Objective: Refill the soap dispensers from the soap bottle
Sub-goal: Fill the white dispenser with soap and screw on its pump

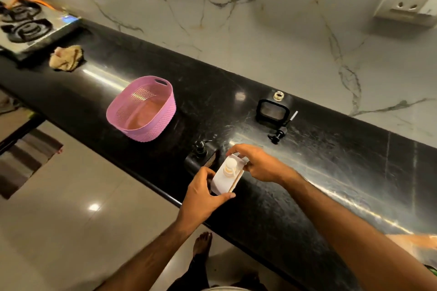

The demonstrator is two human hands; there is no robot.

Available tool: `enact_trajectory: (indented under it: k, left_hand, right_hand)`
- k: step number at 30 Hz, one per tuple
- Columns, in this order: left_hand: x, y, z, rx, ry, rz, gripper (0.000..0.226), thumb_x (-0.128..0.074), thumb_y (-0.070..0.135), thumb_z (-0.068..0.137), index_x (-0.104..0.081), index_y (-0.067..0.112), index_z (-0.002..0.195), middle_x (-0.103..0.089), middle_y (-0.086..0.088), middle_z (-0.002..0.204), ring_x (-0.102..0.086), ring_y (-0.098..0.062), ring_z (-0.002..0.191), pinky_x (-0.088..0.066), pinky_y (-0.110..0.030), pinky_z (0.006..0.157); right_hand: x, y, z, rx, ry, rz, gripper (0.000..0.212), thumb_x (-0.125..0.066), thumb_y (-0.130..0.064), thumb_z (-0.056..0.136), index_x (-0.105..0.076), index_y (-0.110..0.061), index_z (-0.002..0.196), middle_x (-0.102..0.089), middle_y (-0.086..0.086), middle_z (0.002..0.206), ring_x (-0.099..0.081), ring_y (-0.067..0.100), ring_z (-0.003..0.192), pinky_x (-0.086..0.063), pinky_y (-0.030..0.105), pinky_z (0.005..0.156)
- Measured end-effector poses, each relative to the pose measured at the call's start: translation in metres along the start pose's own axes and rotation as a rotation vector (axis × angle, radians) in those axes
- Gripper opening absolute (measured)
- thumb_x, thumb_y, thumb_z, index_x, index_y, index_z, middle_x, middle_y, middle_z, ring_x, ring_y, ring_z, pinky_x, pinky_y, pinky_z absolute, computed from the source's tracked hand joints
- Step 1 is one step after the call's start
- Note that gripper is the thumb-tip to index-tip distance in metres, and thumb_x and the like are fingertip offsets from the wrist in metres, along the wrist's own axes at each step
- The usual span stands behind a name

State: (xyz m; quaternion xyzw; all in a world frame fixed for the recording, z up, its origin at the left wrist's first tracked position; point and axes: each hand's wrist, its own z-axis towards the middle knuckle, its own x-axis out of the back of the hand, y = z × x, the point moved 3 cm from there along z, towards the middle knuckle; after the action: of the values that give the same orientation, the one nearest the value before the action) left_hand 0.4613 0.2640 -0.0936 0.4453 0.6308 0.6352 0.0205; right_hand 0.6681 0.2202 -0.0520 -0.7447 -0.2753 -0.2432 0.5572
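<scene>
Counter [236, 106] black, marble wall [236, 30] behind

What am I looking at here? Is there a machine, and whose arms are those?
No machine: a person wears a camera on the head, looking down at their own bare arms. On the black counter both hands, left hand and right hand, hold a white soap dispenser. Beside it stands a black dispenser; farther back, another dispenser stands open, its pump lying next to it. A pink basket, a cloth and a stove lie to the left.
</scene>
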Motion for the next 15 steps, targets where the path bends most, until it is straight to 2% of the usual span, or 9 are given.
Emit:
enact_trajectory:
  k: [3,7,11,15]
  left_hand:
    - [0.0006,-0.0015,-0.0039,0.02,0.011,-0.001,0.07,-0.09,0.056,0.059,-0.046,0.033,0.109,-0.057,0.02,0.111,-0.057,0.005,0.104,-0.061,-0.029,0.082]
    - [0.0005,-0.0022,-0.0059,0.026,0.015,-0.009,0.069,-0.091,0.052,0.062,-0.046,0.033,0.111,-0.055,0.025,0.108,-0.055,0.009,0.103,-0.059,-0.022,0.082]
    - [0.0001,-0.002,-0.0062,0.026,0.011,-0.029,0.068,-0.09,0.05,0.063,-0.046,0.035,0.112,-0.055,0.025,0.109,-0.056,0.006,0.104,-0.06,-0.024,0.083]
    - [0.0016,-0.0022,-0.0082,-0.001,0.015,-0.067,0.07,-0.091,0.048,0.065,-0.045,0.039,0.116,-0.055,0.025,0.116,-0.058,0.001,0.111,-0.057,-0.018,0.084]
  right_hand:
    - [-0.003,-0.0014,0.0042,0.022,-0.014,-0.011,0.058,-0.064,0.01,0.084,-0.057,-0.026,0.13,-0.056,-0.003,0.134,-0.052,0.015,0.12,-0.05,0.025,0.092]
    - [-0.0035,-0.0036,0.0048,0.019,-0.005,0.001,0.057,-0.064,0.01,0.085,-0.057,-0.026,0.129,-0.056,-0.004,0.136,-0.051,0.016,0.123,-0.051,0.03,0.097]
    - [-0.0049,-0.0055,0.0009,0.014,0.023,0.011,0.058,-0.064,0.011,0.084,-0.058,-0.023,0.13,-0.056,-0.002,0.138,-0.051,0.017,0.125,-0.051,0.033,0.1]
    - [-0.0052,-0.0063,-0.0043,0.004,0.05,0.016,0.061,-0.063,0.01,0.086,-0.056,-0.023,0.137,-0.053,-0.001,0.142,-0.049,0.017,0.128,-0.046,0.029,0.102]
